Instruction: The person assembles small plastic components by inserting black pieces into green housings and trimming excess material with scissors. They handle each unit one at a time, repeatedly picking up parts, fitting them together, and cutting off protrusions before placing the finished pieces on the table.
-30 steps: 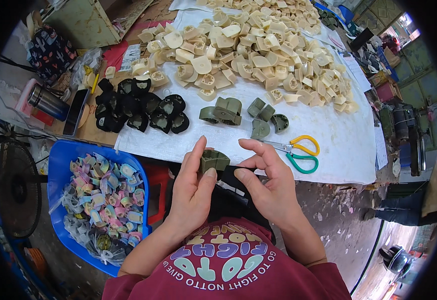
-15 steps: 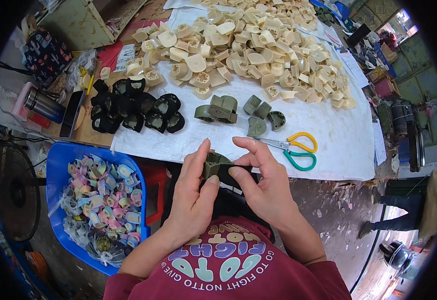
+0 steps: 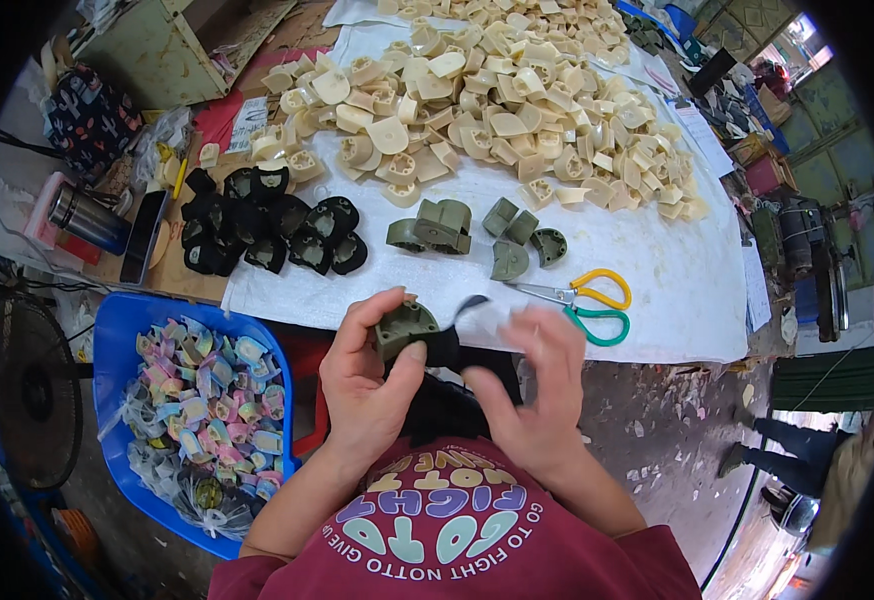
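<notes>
My left hand (image 3: 367, 395) grips an olive-green moulded shoe heel (image 3: 402, 326), thumb on its near side and fingers behind, its ribbed hollow side facing up. A strip of black covering material (image 3: 444, 347) lies against the heel's right side, and its thin free end curls upward. Just to the right, my right hand (image 3: 532, 405) is apart from the heel, thumb and fingers spread, the fingers blurred. Beyond my hands on the white cloth lie several bare green heels (image 3: 444, 222) and a cluster of black-covered heels (image 3: 290, 215).
Scissors (image 3: 569, 297) with yellow and green handles lie right of my hands. A big heap of cream heels (image 3: 389, 134) covers the table's far part. At left are a blue tub (image 3: 112, 390) of pastel pieces, a fan (image 3: 32, 375), a phone (image 3: 144, 238) and a flask (image 3: 89, 215).
My right hand has let go of the black strip and moved a little right, its fingers spreading. The strip's end now curls up. My left hand has shifted slightly left with the heel.
</notes>
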Motion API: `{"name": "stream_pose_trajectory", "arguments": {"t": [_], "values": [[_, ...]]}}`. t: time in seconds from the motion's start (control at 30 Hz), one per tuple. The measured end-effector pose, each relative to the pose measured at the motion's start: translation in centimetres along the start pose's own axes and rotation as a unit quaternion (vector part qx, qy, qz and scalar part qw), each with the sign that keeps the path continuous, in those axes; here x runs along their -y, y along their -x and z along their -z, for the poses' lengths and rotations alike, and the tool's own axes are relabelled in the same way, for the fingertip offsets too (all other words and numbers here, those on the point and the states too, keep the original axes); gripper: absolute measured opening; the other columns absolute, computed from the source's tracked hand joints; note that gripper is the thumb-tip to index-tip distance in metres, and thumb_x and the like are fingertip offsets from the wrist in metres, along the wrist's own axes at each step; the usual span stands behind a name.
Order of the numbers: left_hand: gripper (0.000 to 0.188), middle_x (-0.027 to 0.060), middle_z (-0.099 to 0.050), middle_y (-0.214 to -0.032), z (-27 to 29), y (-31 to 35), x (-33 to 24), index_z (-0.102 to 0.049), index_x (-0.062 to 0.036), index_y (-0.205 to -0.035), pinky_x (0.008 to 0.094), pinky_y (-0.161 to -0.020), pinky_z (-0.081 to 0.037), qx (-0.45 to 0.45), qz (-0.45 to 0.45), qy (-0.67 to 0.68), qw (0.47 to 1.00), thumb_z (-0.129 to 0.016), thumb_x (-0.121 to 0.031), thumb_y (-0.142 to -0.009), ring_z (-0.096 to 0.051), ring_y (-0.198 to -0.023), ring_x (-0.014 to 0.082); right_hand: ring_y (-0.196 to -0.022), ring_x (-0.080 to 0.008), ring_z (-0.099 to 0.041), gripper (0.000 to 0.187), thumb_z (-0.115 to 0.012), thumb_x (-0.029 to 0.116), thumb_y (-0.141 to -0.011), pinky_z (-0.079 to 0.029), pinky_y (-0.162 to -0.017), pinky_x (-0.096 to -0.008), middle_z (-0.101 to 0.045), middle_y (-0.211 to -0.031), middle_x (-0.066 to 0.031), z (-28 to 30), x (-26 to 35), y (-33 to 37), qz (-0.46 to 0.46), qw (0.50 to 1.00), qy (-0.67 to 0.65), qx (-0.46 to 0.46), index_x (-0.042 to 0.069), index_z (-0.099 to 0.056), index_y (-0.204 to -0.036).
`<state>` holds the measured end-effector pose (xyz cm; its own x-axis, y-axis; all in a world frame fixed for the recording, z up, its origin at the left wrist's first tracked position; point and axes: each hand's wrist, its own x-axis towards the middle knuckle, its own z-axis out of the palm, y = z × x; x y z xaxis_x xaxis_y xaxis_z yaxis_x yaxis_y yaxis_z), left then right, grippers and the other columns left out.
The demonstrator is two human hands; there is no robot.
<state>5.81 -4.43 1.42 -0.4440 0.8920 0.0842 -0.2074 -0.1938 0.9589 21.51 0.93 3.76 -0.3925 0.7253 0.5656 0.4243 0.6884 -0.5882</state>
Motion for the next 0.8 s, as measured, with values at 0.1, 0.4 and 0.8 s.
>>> {"name": "stream_pose_trajectory", "arguments": {"t": [0.1, 0.4, 0.8], "values": [[0.055, 0.0121, -0.053, -0.125, -0.2, 0.0, 0.1, -0.047, -0.0012, -0.131, 0.0276, -0.092, -0.046, 0.026, -0.002, 0.029, 0.999, -0.064, 0.009, -0.080, -0.055, -0.108, 0.0145, -0.108, -0.0234, -0.055, 0.055, -0.076, 0.015, -0.078, -0.041, -0.096, -0.0361, -0.055, -0.119, -0.0125, -0.1, -0.7, 3.6, -0.226, 0.890, -0.271, 0.290, 0.000, -0.052, -0.125], [0.066, 0.0172, -0.056, -0.126, -0.7, 1.0, -0.8, -0.043, -0.0011, -0.135, 0.0332, -0.100, -0.044, 0.050, -0.058, -0.008, 0.997, -0.069, 0.011, -0.076, -0.055, -0.116, 0.0217, -0.115, -0.0202, -0.053, 0.043, -0.069, 0.022, -0.087, -0.041, -0.099, -0.0338, -0.053, -0.129, -0.0133, -3.6, -1.9, 2.4, -0.325, 0.610, -0.720, 0.061, 0.004, -0.057, -0.124], [0.074, 0.0172, -0.054, -0.132, -0.4, 1.3, -0.9, -0.044, -0.0012, -0.138, 0.0390, -0.105, -0.036, 0.149, -0.061, -0.179, 0.970, -0.077, 0.000, -0.072, -0.048, -0.128, 0.0271, -0.098, -0.0172, -0.059, 0.020, -0.068, 0.014, -0.087, -0.048, -0.085, -0.0313, -0.062, -0.106, -0.0067, -2.6, -3.8, 1.9, -0.358, 0.583, -0.726, 0.064, 0.001, -0.067, -0.102]]}}
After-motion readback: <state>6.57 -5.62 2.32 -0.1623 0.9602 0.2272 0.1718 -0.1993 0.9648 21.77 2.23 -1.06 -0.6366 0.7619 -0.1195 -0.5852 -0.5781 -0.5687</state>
